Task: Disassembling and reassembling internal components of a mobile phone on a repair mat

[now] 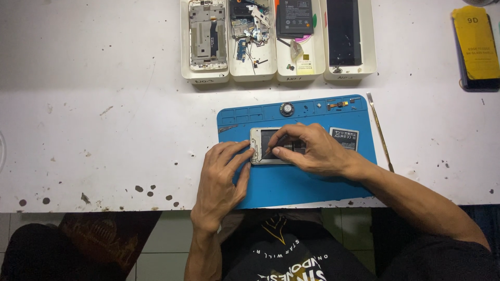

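The white worktable (104, 130) carries a blue repair mat (291, 182) at its near edge. Four white trays (278, 73) stand in a row at the far edge, holding a phone frame, loose boards, a battery and a dark screen panel. A yellow-and-black flat package (476, 47) lies at the far right. A thin metal spudger (380, 132) lies just beside the mat's right edge.

The opened phone (263, 147) lies on the upper middle of the mat. A small battery (344, 138) lies just to its right. The left hand (221, 182) rests flat, fingers steadying the phone's left end. The right hand (312, 148) pinches a thin dark tool (275, 147), tip inside the phone. A round component (286, 109) sits in the mat's top strip.
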